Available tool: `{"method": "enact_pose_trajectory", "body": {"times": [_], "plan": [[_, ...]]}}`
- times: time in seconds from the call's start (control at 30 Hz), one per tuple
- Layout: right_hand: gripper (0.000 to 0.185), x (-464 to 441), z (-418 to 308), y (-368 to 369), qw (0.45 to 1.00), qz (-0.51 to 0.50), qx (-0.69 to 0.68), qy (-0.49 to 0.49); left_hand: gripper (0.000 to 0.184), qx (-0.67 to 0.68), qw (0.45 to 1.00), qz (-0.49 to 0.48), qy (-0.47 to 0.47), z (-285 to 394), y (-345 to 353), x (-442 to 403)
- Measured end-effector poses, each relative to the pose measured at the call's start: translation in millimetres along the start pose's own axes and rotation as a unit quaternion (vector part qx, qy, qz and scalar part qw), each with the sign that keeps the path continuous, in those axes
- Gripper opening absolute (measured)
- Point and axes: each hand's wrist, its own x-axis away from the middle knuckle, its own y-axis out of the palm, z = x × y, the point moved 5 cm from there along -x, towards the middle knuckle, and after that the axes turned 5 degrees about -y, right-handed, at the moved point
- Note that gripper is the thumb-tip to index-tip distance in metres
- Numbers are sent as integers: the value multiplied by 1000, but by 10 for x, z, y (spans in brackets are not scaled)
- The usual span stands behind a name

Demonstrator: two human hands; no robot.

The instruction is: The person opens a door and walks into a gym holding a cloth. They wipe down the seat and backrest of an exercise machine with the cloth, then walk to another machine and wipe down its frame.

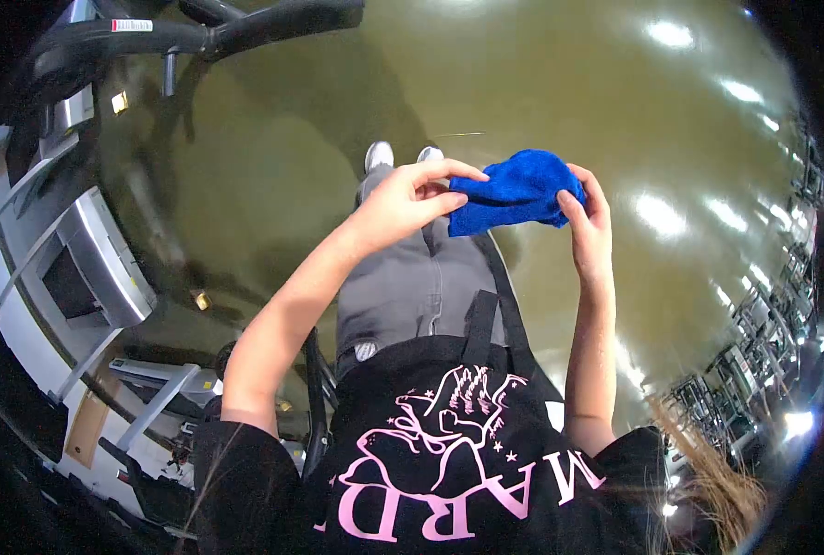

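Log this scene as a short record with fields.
item: blue cloth, partly bunched
hold: left hand and right hand, fingers at opposite ends
position: raised in front of the body, above the floor
clothing: black T-shirt with pink print, gray pants, white shoes
surroundings: what looks like gym equipment

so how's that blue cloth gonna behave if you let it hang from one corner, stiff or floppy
Probably floppy: the blue cloth bunches and folds between the left hand and right hand. It looks light, held just by the fingers. Its matte, fuzzy surface suggests it won't be very slippery.
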Motion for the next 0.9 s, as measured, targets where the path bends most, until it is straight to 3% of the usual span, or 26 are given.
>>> {"method": "enact_pose_trajectory", "body": {"times": [0.33,0.63,0.8,0.9], "plan": [[30,547,139,408,998,14,-19,-64,26,9,1000,-8,11,-268,-83,495],[32,755,440,842,998,1,26,-55,25,116,993,32,-18,-786,-265,987],[33,969,504,903,997,10,65,-35,26,101,994,35,-4,-943,-199,1024],[33,1091,585,759,999,31,18,-21,27,91,995,36,10,-940,-77,982]]}}
